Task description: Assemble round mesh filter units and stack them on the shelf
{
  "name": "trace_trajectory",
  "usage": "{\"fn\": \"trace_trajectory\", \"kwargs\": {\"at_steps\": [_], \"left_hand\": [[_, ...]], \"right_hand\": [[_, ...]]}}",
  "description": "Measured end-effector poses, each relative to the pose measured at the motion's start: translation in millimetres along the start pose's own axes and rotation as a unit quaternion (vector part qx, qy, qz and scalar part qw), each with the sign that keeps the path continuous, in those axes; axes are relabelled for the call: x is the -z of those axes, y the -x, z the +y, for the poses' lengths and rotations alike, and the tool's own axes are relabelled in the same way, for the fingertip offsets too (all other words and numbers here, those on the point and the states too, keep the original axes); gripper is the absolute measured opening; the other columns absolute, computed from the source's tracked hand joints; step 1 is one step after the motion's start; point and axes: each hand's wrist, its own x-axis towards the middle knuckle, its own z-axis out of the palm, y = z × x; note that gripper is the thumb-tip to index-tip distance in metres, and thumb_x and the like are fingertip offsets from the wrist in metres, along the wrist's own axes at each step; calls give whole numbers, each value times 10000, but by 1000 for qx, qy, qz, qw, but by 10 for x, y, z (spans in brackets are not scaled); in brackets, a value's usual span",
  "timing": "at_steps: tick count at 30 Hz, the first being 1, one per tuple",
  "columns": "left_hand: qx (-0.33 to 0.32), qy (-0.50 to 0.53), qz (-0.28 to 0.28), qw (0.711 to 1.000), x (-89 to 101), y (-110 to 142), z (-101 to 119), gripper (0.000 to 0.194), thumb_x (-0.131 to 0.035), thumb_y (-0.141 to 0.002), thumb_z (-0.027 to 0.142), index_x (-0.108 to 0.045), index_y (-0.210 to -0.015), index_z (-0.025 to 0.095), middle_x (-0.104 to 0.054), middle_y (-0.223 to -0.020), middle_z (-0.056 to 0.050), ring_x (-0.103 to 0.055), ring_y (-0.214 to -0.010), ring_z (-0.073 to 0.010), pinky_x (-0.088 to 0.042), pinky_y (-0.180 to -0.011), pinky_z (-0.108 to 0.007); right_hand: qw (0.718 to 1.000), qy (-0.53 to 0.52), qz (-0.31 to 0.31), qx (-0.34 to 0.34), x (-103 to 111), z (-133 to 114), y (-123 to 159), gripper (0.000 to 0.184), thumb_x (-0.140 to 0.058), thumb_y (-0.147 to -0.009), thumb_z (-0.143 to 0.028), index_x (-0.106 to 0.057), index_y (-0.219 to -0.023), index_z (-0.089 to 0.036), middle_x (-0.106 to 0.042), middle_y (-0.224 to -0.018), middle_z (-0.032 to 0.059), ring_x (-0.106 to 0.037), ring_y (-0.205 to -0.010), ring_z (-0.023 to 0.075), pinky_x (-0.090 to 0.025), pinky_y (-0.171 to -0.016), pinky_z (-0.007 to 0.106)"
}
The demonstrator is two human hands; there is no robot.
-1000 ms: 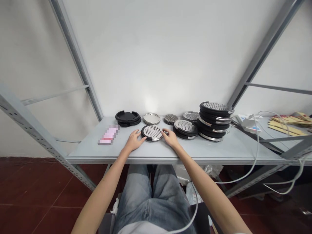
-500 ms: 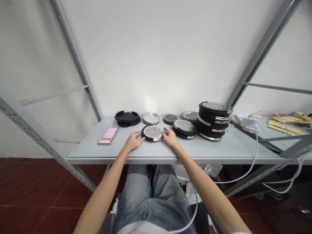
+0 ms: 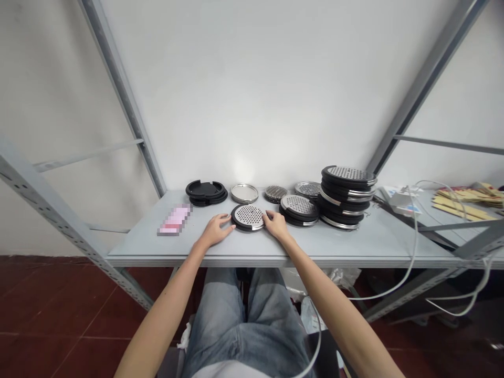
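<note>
In front of me on the grey table lies a round perforated metal disc in a black rim, with a silver edge showing at its lower right. My left hand is beside its left edge, thumb and fingers apart, fingertips close to or touching the rim. My right hand has its bent fingers closed on the disc's right edge; the thumb is partly hidden. Just right of that hand is a short stack of similar black-rimmed discs. Behind the disc are plain silver rings or lids and small perforated plates.
A tall stack of black-rimmed discs stands at the right. Black rings are piled at the back left, near a blurred pink item. Metal shelf posts flank the table. A white cable hangs over the right side.
The disc has shifted slightly to the right and seems turned a little. My left hand has barely moved; my right fingers now sit closer together at the disc's edge.
</note>
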Motion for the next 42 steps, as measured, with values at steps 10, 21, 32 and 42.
{"fn": "trace_trajectory", "kwargs": {"at_steps": [10,21,32,42], "left_hand": [[-27,-3,24,999,18,23,81,445,-621,-847,385,-644,-1238,173,-642,-1240,-114,-583,-1171,-261,-446,-1061,-425],[-19,6,-11,1000,32,41,87,457,-600,-858,407,-645,-1248,172,-646,-1260,-110,-582,-1189,-270,-440,-1068,-431],[-21,37,12,999,71,54,170,586,-651,-802,346,-532,-1345,161,-664,-1226,-109,-617,-1145,-267,-462,-1050,-426],[-31,29,4,999,84,53,162,642,-707,-766,341,-521,-1357,172,-626,-1284,-106,-593,-1180,-266,-454,-1059,-412]], "right_hand": [[998,-42,28,-40,-87,65,-65,417,-511,-905,-350,-663,-1185,-80,-666,-1218,176,-625,-1147,263,-443,-1032,372],[994,-88,24,-63,-26,64,-49,367,-568,-854,-345,-720,-1098,-117,-705,-1153,140,-659,-1090,268,-472,-1001,384],[986,-147,36,-74,-5,8,-19,376,-583,-836,-314,-697,-1150,-139,-709,-1146,127,-712,-947,239,-517,-931,363],[985,-128,66,-93,-41,60,-55,367,-557,-829,-276,-701,-1134,-132,-696,-1176,132,-695,-995,239,-495,-966,367]]}}
